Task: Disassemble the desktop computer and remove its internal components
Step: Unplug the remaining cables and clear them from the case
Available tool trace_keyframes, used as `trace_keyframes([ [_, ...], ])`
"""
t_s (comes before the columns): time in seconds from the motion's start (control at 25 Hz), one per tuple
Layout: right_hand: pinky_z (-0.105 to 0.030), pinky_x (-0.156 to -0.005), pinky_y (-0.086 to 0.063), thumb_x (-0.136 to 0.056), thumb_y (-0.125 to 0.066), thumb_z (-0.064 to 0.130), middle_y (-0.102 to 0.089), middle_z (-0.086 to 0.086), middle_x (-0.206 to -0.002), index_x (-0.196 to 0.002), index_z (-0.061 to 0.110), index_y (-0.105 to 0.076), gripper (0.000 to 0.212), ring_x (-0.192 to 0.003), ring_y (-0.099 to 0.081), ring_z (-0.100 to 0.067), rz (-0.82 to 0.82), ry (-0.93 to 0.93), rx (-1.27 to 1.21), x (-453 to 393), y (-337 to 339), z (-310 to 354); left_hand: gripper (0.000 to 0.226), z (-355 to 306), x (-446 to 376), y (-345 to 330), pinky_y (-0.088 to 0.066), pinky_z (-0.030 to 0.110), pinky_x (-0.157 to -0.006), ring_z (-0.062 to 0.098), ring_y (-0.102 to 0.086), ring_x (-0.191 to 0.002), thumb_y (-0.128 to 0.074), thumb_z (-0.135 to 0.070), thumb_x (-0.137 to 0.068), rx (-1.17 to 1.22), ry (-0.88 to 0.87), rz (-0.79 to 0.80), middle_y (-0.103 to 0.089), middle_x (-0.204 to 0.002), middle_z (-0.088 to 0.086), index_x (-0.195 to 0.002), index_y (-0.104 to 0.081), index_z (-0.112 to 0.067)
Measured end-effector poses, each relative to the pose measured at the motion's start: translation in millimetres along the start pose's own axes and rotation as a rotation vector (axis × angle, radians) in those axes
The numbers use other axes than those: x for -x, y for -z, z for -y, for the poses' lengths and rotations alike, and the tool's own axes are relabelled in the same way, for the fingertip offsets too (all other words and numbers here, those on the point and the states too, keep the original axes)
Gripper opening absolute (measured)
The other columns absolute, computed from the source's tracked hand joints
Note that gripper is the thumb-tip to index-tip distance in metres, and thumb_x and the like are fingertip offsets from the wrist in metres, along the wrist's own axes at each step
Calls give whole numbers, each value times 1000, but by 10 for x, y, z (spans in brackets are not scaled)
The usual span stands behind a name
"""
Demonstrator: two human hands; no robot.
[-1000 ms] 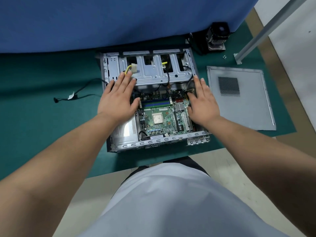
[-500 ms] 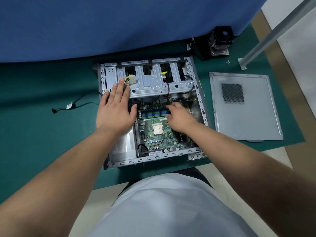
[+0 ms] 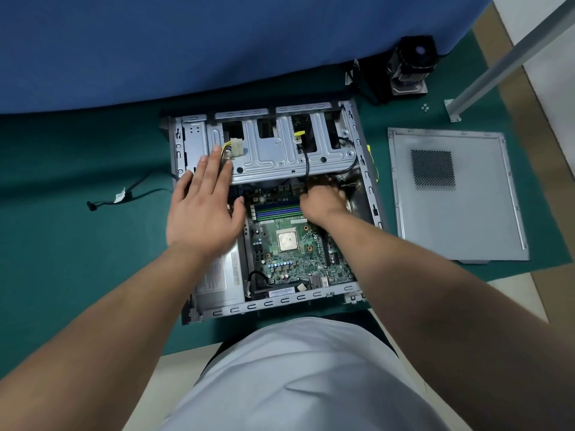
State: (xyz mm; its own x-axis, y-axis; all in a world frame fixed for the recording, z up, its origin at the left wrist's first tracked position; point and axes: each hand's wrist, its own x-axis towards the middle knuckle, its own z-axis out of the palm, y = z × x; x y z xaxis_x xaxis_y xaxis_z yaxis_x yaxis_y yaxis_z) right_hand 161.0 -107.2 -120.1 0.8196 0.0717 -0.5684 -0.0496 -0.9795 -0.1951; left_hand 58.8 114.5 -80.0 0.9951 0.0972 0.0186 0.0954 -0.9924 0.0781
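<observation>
Flat and spread, my left hand [image 3: 203, 209] is pressing down on the left side of the open computer case [image 3: 370, 188], straight fingers reaching over the edge of the drive cage [image 3: 280, 157], fingertips just beside the white connector [image 3: 237, 148] with its yellow and black wires. Holding nothing with that one, just bracing.

My right hand [image 3: 322, 197] is reaching deep into the case at the far right corner of the motherboard [image 3: 298, 253], right under the front lip of the drive cage. Fingers are curling down around something there, probably a cable plug or connector, but my knuckles are blocking the view, so I can't tell what I'm gripping or whether I'm gripping at all.

Case is lying on its side on the green mat [image 3: 77, 259], open face up. Motherboard is sitting in it, bare CPU [image 3: 287, 240] in the middle, blue and black RAM slots [image 3: 277, 210] just left of my right hand. Power supply [image 3: 221, 275] is sitting in the near-left corner, partly under my left forearm. A black cable [image 3: 306, 164] is hanging down from the cage toward my right hand.

Off the case: side panel [image 3: 466, 219] lying flat on the mat to the right, CPU cooler [image 3: 410, 68] standing at the far right by the blue cloth [image 3: 217, 42], a few screws [image 3: 425, 108] near it, and a loose black cable [image 3: 124, 197] on the mat to the left.
</observation>
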Motion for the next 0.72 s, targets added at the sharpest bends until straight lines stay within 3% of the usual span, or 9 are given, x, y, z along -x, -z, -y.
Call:
trace_keyframes([
  [0.2,-43,-99,-43,-106,-44,27,-56,-19,-121,-117,2,-63,34,-113,-50,-33,-267,106,-128,272,-85,-128,70,-11,9,13,-12,44,-128,12,-2,-159,-24,-54,-102,-6,-3,2,6,-173,-4,-164,-19,-22],
  [0.28,-38,-90,-50,-105,-48,19,-56,-15,-118,-111,4,-64,23,-102,-55,-29,-280,129,-250,355,-88,-162,70,-12,11,17,-12,43,-128,12,-3,-159,-25,-54,-101,-4,-2,-1,5,-173,-4,-164,-20,-22],
  [0.4,-28,-70,-43,-101,-48,6,-61,-9,-109,-99,10,-65,18,-86,-58,-21,-244,132,-230,485,-67,-212,70,-13,15,25,-12,42,-127,12,-4,-159,-25,-53,-101,1,-2,-5,3,-173,-4,-164,-21,-22],
  [0.56,-37,-73,-56,-97,-53,2,-68,-10,-98,-97,11,-64,15,-86,-65,-26,-191,137,-97,664,-45,-233,70,-17,18,44,-11,41,-127,12,-4,-159,-26,-52,-100,12,0,4,3,-173,-5,-164,-22,-22],
  [0.72,-36,-74,-51,-96,-56,2,-70,-6,-92,-103,15,-68,19,-83,-65,-26,-216,130,-18,779,15,-290,70,-15,24,66,-11,41,-127,12,-3,-159,-24,-52,-100,15,5,16,4,-173,-6,-164,-22,-23],
])
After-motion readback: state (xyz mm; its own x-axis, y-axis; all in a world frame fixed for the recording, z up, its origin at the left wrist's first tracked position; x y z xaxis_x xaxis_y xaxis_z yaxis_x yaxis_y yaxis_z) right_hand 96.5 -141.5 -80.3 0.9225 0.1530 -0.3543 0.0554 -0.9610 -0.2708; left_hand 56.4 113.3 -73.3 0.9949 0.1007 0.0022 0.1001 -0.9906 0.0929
